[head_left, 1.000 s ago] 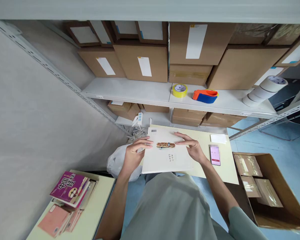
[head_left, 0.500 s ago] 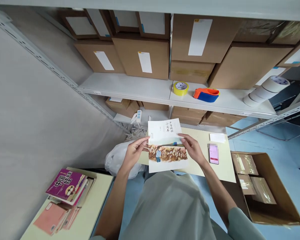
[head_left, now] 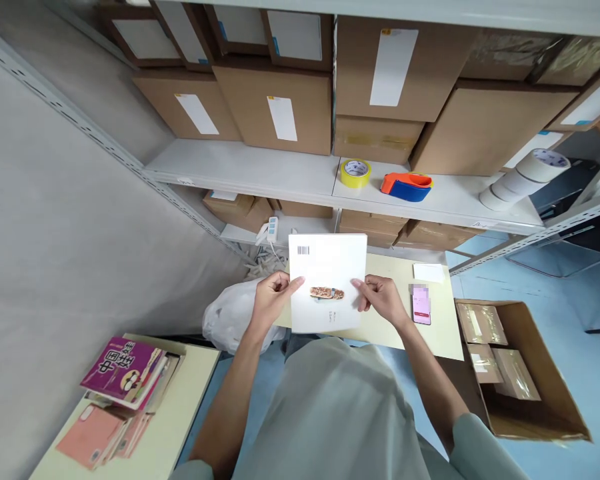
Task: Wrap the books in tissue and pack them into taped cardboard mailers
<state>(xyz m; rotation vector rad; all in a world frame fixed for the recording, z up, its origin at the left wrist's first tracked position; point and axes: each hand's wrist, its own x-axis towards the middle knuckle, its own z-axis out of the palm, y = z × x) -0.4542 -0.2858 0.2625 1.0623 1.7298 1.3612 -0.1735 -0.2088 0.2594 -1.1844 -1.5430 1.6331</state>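
A thin white picture book (head_left: 327,263) is held up in front of me with its back cover facing me. That cover shows a barcode at the upper left and a small brown picture near the middle. My left hand (head_left: 275,298) pinches the book's left edge, thumb on top. At the right edge, my right hand (head_left: 381,297) is closed on it the same way. Below the book lies a cream tabletop (head_left: 395,339), and a phone (head_left: 421,304) with a pink screen rests on it to the right, near some white paper slips (head_left: 429,273).
Shelving ahead carries cardboard boxes (head_left: 275,107), yellow tape (head_left: 355,173), an orange-and-blue tape dispenser (head_left: 407,187) and stacked white rolls (head_left: 525,179). A large open carton (head_left: 555,380) with wrapped parcels stands right. Books (head_left: 123,370) lie on a side table left, beside a white plastic bag (head_left: 233,317).
The book has been turned over: its illustrated front cover faced me before, and the back cover does now. Both hands still grip its side edges. The camera view has shifted slightly.
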